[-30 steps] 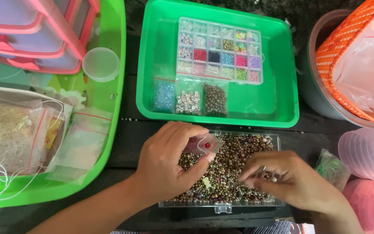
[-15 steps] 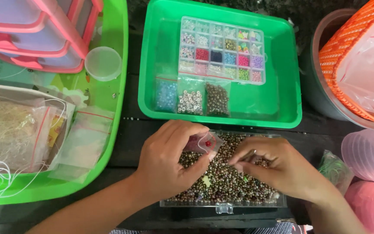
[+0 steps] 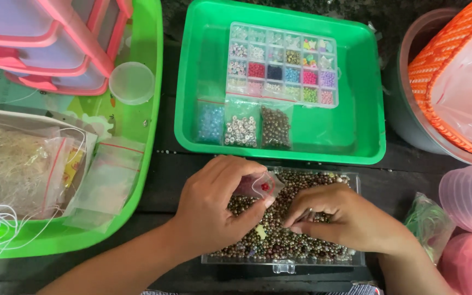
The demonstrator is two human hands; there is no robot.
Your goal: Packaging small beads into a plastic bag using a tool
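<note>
Over the bead box, left hand pinching a small bag.

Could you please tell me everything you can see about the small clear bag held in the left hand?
The small clear bag is a thin, soft, see-through plastic pouch, crumpled and slightly pinkish, with at least one red bead showing inside. It is pinched between the thumb and fingers of the left hand, which covers its left part. It hangs tilted over the clear box of brownish beads, near that box's upper left corner. The right hand is close beside it but apart. Whether its mouth is open cannot be told.
</note>
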